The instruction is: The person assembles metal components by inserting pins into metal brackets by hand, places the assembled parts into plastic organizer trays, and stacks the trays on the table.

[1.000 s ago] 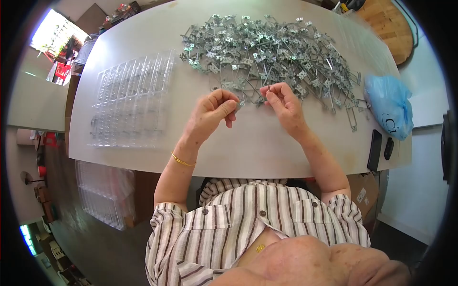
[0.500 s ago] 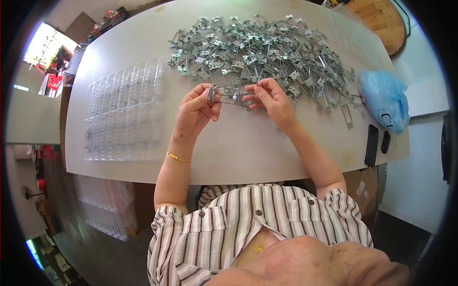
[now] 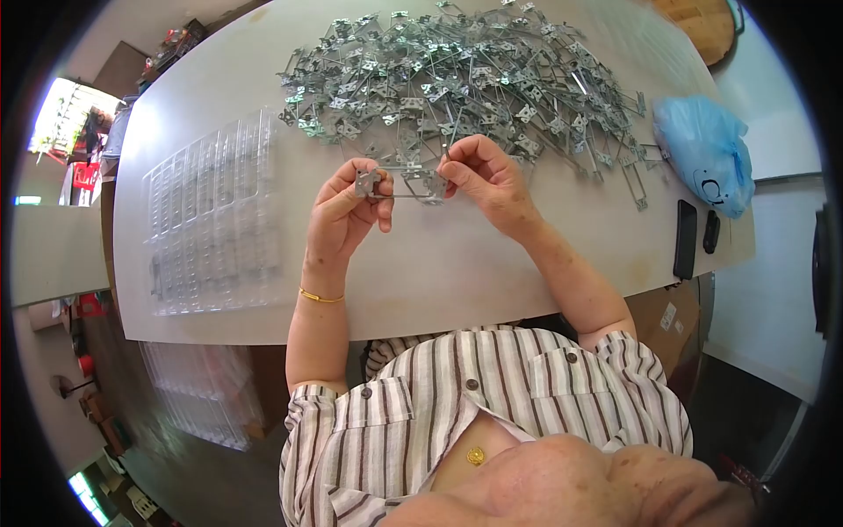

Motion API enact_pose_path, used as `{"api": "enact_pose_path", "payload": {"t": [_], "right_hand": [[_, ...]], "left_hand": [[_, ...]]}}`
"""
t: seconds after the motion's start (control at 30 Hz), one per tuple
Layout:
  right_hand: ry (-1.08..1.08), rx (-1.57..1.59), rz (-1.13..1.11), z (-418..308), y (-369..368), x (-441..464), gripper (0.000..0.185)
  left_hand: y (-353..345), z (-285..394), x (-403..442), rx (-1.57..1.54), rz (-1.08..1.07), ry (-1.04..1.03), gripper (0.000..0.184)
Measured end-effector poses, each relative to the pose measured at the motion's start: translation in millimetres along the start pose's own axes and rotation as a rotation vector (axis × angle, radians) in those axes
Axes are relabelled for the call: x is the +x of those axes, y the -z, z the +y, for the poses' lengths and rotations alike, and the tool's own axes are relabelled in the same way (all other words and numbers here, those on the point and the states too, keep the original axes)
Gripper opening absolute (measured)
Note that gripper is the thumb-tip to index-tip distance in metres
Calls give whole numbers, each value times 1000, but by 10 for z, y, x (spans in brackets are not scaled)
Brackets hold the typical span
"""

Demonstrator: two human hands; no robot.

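A metal wire-and-plate bracket (image 3: 433, 186), two small silver plates joined by thin rods, is held level between my hands above the table. My left hand (image 3: 338, 211) pinches its left plate between thumb and fingers. At the other end, the closed fingertips of my right hand (image 3: 488, 186) grip the right plate. A thin metal strip rises by the right fingertips; I cannot tell whether it belongs to this bracket or to the pile behind. Just beyond my hands lies a large tangled pile of similar metal brackets (image 3: 413, 75).
Clear plastic blister trays (image 3: 211, 211) lie on the white table (image 3: 421, 281) at left; more clear trays (image 3: 198, 386) are stacked below its edge. At right are a blue plastic bag (image 3: 702, 154), a black phone (image 3: 685, 239) and a small black object (image 3: 711, 231).
My right hand has closed on the bracket's right end, its fingers having been more spread before. The bracket now faces me more squarely. The whole view has shifted slightly.
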State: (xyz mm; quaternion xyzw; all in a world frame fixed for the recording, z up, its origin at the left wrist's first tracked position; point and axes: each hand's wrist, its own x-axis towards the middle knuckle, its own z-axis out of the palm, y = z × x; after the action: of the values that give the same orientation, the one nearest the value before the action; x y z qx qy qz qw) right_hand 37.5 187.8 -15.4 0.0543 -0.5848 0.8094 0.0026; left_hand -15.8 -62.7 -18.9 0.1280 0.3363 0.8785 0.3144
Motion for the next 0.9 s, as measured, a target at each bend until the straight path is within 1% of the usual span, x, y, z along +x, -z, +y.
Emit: {"api": "enact_pose_path", "payload": {"t": [0.13, 0.23, 0.33, 0.43, 0.53, 0.63, 0.73, 0.83, 0.9], "right_hand": [[10, -51, 36, -32, 43, -43, 14], [50, -87, 128, 0, 81, -23, 14], [-68, -42, 165, -53, 123, -3, 13], [-98, 56, 172, -16, 162, 10, 13], [-96, 56, 165, -24, 126, -14, 14], [-85, 90, 138, -33, 66, -46, 14], [-75, 148, 103, 55, 53, -46, 16], [-76, 107, 92, -1, 21, -105, 17], [-61, 112, 77, 17, 26, -116, 17]], "left_hand": [[-15, -115, -2, -28, -50, 20, 27], [-8, -152, -13, -15, -64, 60, 29], [-39, -176, -4, 24, -77, 76, 28], [-87, -185, -6, 99, -3, 115, 28], [-229, -277, -4, 405, 115, 23, 29], [-354, -243, 1, 392, 66, 104, 32], [-310, -317, 11, 395, 24, 127, 26], [-240, -311, -33, 582, 44, 207, 21], [-214, -375, -47, 756, -21, -44, 18]]}}
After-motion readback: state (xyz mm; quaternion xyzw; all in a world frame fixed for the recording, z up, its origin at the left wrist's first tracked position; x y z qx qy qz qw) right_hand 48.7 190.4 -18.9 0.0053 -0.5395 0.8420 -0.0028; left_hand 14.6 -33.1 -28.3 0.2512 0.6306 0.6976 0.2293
